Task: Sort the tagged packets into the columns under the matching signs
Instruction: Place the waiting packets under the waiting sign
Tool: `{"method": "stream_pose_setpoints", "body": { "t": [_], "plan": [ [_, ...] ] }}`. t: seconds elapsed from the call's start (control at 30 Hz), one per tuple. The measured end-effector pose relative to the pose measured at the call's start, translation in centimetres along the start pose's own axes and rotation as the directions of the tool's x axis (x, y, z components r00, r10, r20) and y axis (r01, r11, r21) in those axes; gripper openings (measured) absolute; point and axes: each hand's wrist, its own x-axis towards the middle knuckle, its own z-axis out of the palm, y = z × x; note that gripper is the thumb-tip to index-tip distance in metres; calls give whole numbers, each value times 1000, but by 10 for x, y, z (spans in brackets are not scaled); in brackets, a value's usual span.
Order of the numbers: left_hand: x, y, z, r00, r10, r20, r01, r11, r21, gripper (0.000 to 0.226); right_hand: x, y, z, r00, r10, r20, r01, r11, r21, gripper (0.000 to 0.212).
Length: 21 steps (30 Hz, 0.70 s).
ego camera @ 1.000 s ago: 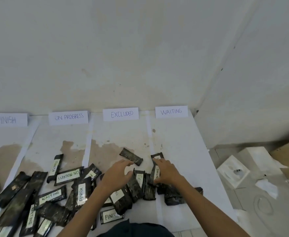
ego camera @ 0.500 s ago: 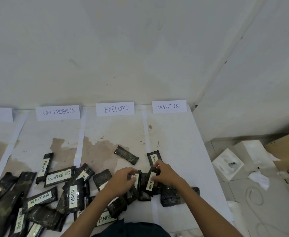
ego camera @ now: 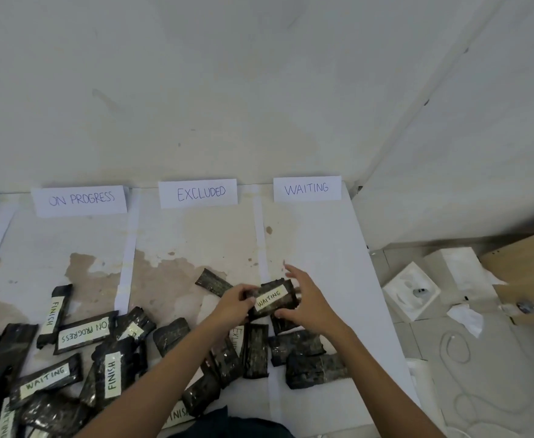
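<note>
Paper signs ON PROGRESS (ego camera: pixel 79 200), EXCLUDED (ego camera: pixel 201 193) and WAITING (ego camera: pixel 306 188) head taped columns on the floor sheet (ego camera: pixel 329 248). A black packet tagged WAITING (ego camera: pixel 270 300) is held at the line between the EXCLUDED and WAITING columns. My left hand (ego camera: pixel 234 303) pinches its left end. My right hand (ego camera: pixel 306 303) lies over its right end with fingers spread and the thumb beneath. Another black packet (ego camera: pixel 213 282) lies alone in the EXCLUDED column. Several tagged packets (ego camera: pixel 107 368) are heaped near me, from the left across to the WAITING column.
The white wall (ego camera: pixel 227 90) rises right behind the signs. To the right of the sheet stand white foam boxes (ego camera: pixel 411 294), a cardboard box (ego camera: pixel 528 273), crumpled paper (ego camera: pixel 468 317) and a thin cable (ego camera: pixel 455 346) on the tiles.
The WAITING packet has been lifted from the heap and turned level, and my left hand has taken its left end. My right hand's fingers have spread. The view has shifted right.
</note>
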Motion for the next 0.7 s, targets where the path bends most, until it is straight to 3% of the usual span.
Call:
{"method": "stream_pose_setpoints", "body": {
  "t": [0.07, 0.1, 0.27, 0.37, 0.5, 0.7],
  "plan": [
    [11, 11, -1, 999, 46, -8, -46, 999, 26, 22, 11, 1, -9, 983, -174, 50, 180, 916, -358, 84],
    [16, 18, -1, 998, 68, -14, -67, 997, 48, 23, 17, 1, -14, 969, -234, 80, 244, 858, -452, 79],
    [56, 53, -2, 987, 162, -20, -159, 982, 99, 30, 60, -1, -44, 926, -367, 86, 340, 716, -610, 65],
    [86, 74, -8, 985, 147, -95, -136, 985, 107, 44, 98, 0, -63, 929, -367, 37, 305, 709, -636, 64],
    [127, 86, -24, 960, 250, -130, -183, 904, 387, 58, 152, 4, -79, 970, -243, 18, 206, 781, -590, 62],
    [165, 73, -41, 968, 234, -96, -109, 729, 676, 66, 212, 13, -84, 993, -117, 30, 113, 816, -567, 62]
  ]
}}
